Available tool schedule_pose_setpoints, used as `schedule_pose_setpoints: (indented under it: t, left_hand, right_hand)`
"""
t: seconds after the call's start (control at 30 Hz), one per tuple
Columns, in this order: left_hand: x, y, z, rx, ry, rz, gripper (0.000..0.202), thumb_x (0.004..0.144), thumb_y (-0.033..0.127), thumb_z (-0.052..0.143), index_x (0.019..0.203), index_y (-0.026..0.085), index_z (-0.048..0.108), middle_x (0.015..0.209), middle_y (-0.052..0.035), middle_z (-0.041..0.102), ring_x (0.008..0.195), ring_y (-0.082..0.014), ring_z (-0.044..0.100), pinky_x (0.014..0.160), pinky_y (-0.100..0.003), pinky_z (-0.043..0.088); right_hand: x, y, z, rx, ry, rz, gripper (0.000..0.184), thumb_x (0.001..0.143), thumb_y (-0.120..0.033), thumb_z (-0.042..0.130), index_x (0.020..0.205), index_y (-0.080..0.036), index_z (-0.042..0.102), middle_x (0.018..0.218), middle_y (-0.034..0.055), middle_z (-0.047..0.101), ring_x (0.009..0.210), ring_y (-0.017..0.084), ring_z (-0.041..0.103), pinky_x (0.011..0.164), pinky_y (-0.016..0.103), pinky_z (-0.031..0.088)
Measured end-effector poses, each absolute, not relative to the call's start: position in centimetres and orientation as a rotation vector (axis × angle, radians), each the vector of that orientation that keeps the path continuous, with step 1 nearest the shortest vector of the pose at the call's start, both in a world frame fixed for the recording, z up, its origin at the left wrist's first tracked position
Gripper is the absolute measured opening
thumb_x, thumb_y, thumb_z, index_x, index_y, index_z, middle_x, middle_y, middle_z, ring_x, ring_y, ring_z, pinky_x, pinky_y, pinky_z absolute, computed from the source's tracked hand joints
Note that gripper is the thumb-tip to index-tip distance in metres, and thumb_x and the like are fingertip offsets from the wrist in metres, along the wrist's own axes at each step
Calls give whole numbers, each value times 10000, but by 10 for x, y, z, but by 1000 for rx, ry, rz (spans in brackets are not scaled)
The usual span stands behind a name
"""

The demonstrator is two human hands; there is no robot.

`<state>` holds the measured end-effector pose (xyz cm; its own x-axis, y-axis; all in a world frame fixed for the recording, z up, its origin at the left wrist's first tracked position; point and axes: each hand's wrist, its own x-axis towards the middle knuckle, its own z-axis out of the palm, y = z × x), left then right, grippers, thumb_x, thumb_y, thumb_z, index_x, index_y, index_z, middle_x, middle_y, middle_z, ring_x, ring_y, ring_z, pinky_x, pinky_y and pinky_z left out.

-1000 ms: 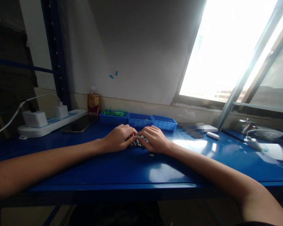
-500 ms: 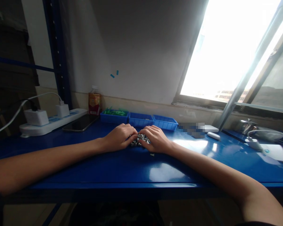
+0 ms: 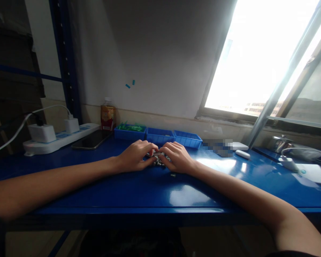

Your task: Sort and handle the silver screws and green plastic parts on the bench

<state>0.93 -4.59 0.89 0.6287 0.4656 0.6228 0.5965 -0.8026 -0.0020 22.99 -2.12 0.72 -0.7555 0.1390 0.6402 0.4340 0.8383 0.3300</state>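
Many screws are yet in a heap between the left hand and right hand, whose grip one cannot tell; a single screw lies apart.

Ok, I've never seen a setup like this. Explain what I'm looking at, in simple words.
There's no machine here: you see a person's bare left hand and right hand. The camera sits on that person's head, looking forward and down.

Between the hands, small metal pieces lie heaped on a blue table; one loose piece lies nearer the person. Behind stand three blue bins. Off to the left are a bottle, a phone and a power strip.

A metal piece seems to be at the fingertips; which hand grips it isn't clear.
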Motion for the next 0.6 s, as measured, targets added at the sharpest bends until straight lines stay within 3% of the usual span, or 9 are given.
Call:
schedule_pose_setpoints:
  t: [0.3, 0.6]
  left_hand:
    - [12, -48, 10, -2610, -953, -899, 255, 933, 379, 419, 934, 167, 561, 831, -46, 616, 760, -173, 543, 722, -299, 392]
    - [10, -46, 11, -2641, -926, -779, 306, 953, 382, 371, 857, 171, 571, 820, -43, 617, 761, -172, 546, 742, -307, 369]
  right_hand:
    - [230, -19, 5, -412, -2380, -555, 218, 921, -359, 482, 1014, -167, 531, 865, 59, 630, 727, 158, 560, 698, 294, 400]
    - [231, -17, 4, -321, -2382, -580, 153, 929, -297, 464, 979, -165, 523, 854, 55, 630, 717, 147, 563, 664, 282, 396]
